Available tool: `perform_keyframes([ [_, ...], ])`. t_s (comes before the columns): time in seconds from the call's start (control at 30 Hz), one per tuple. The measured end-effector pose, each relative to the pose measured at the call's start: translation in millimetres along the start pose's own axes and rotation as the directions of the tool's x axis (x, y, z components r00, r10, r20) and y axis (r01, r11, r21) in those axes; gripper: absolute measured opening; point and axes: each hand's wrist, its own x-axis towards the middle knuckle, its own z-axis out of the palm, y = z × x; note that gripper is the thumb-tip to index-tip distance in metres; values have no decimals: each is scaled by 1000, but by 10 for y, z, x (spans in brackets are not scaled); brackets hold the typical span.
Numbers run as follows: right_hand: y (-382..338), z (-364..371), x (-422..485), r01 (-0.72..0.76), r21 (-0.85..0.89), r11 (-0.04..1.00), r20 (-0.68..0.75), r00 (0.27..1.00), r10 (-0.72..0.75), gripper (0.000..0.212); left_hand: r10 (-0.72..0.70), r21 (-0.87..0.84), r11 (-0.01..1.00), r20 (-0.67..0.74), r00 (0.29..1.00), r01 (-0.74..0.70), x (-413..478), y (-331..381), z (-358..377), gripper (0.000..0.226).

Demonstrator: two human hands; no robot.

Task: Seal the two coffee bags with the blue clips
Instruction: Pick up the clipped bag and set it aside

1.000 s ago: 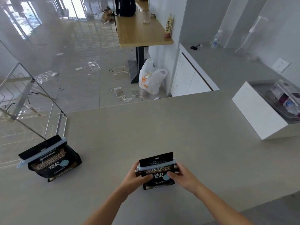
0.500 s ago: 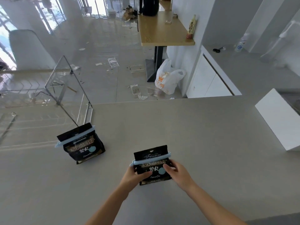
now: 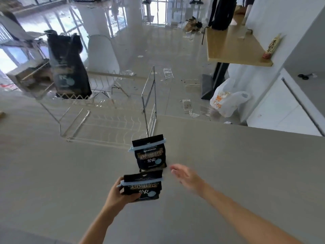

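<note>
Two black coffee bags are on the grey counter, each with a blue clip across its top. The near bag carries a blue clip and my left hand grips it by its left side. Just behind it the far bag stands upright with its own blue clip. My right hand hovers to the right of both bags, fingers spread, holding nothing.
A clear acrylic rack stands on the counter behind and left of the bags. A large reflection of a bag shows in it. Beyond the counter edge are a white plastic bag on the floor and a wooden table.
My right hand let go of the near bag and swung out to the right. My left hand carried that bag leftward, so it now sits just in front of the other bag.
</note>
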Motion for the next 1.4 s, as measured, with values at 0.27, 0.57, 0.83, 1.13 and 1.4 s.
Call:
perform_keyframes([
  [0.27, -390, 159, 969, 34, 58, 998, -238, 971, -19, 78, 40, 25, 999, -107, 993, -37, 88, 129, -1033, 42],
  [0.57, -297, 426, 677, 50, -75, 996, -290, 955, -70, 63, 163, 62, 985, -36, 986, -160, 158, 604, -1552, 44],
  [0.83, -1558, 185, 212, 292, -173, 941, -148, 937, -318, 56, 481, -72, 873, -39, 876, -482, 219, 1975, -1826, 67],
  [1.13, -3074, -473, 318, 523, -120, 844, -440, 734, -518, 67, 582, -157, 768, -237, 778, -622, 794, 2912, -1931, 38],
  [1.4, -3263, -600, 1167, 383, -227, 895, -587, 680, -440, 71, 479, -150, 834, -280, 832, -531, 1579, 2888, -1858, 33],
])
